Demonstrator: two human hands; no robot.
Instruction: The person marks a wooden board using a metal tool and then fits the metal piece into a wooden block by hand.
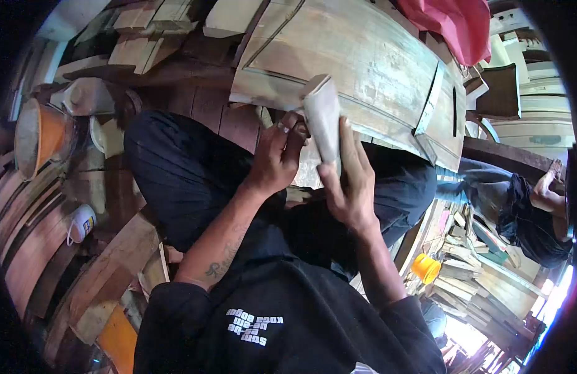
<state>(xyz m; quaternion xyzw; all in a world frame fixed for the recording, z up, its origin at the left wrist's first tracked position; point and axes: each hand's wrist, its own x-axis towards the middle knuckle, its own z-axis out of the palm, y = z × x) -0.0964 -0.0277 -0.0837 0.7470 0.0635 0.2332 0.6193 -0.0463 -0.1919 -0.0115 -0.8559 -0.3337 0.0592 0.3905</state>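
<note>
A pale, tapered block that looks like wood (pixel 324 112) stands tilted up over my lap, wider at its top end. My right hand (pixel 351 181) grips it from the right, thumb at its narrow lower end and fingers along its side. Just left of the block is my left hand (pixel 277 153), wearing a ring, with its fingers curled in; I cannot make out what they hold, if anything. Behind both hands a wooden panel with raised strips (pixel 357 62) lies as a work surface.
A red cloth (pixel 454 25) drapes at the panel's far right. At left are an orange-lined bowl (pixel 48 134) and a small white bucket (pixel 82 223). A yellow-orange container (pixel 426 268) sits among stacked wood scraps at right, near another person's arm (pixel 544 193).
</note>
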